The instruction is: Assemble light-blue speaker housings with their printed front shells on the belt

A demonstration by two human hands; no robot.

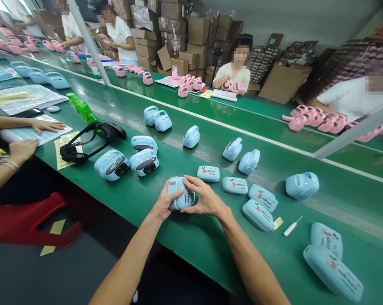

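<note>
Between my two hands, just above the green bench, is a light blue plastic case [176,187] with Mickey lettering on its right part. My left hand [164,201] grips its left side, thumb across the front. The fingers of my right hand [203,197] close round the right side, partly hiding the print. To the right lie several loose blue Mickey covers [235,185]. Blue housings with dark glossy fronts [144,162] stand to the left of my hands. A small white-handled screwdriver [292,226] rests on the bench at the right.
Blue handled housings [248,162] are spread along the green conveyor [210,146]. A black head strap [92,142] and a green bottle [82,108] sit at the left. A neighbour's hands [47,126] rest on sheets there. Across the line, people handle pink housings [325,120]. A red stool [29,218] stands lower left.
</note>
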